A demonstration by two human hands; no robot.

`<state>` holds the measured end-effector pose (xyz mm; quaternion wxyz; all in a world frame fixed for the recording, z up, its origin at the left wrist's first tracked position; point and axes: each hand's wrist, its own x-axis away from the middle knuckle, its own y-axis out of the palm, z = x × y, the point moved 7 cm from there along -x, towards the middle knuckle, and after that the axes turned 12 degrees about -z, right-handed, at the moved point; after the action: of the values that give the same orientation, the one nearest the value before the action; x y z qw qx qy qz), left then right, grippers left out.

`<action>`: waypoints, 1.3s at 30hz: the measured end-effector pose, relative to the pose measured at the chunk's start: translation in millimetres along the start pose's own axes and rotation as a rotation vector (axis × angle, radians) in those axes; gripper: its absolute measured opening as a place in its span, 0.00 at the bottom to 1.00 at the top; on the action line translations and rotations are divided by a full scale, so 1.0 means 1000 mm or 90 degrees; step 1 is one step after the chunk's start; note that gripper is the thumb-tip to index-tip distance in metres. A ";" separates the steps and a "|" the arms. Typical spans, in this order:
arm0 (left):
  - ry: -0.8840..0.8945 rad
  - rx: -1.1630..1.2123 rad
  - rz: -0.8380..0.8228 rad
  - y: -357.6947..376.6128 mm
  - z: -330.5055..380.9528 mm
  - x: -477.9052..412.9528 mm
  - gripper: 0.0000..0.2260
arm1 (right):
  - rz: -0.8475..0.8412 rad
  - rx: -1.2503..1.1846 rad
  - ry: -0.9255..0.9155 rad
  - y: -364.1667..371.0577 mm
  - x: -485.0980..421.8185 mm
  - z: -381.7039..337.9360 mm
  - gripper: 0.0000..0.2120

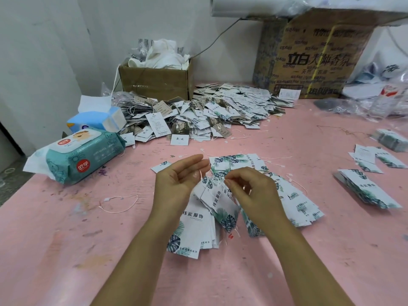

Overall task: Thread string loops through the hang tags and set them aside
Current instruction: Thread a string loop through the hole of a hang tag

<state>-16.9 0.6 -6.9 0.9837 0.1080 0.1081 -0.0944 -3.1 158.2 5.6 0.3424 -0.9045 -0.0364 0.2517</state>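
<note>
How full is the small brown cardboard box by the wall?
Overfull: the small brown cardboard box stands open, with crumpled white material heaped above its rim.

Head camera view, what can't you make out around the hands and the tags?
Head view: whether the string has passed a tag hole; the right hand pinching it covers that spot.
Head view: print on the far tag pile; too small, blurred.
Head view: tag stack at right; cut by the edge.
</note>
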 end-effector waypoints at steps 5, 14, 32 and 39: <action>-0.004 -0.023 0.002 0.002 -0.002 0.001 0.13 | 0.014 -0.019 -0.001 -0.003 0.000 0.000 0.03; 0.021 -0.094 -0.015 0.008 0.003 0.004 0.12 | 0.007 -0.047 -0.039 0.002 0.000 -0.006 0.05; 0.001 -0.136 -0.032 0.011 0.001 0.004 0.12 | -0.046 -0.022 -0.003 0.009 0.000 -0.007 0.02; 0.027 -0.291 -0.056 0.016 0.005 0.007 0.12 | -0.063 -0.006 0.009 0.012 0.000 -0.005 0.02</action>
<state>-5.9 14.2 -1.0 0.9751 -0.1204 0.1523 -0.1075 -2.5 146.2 1.0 0.3505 -0.9050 -0.0795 0.2276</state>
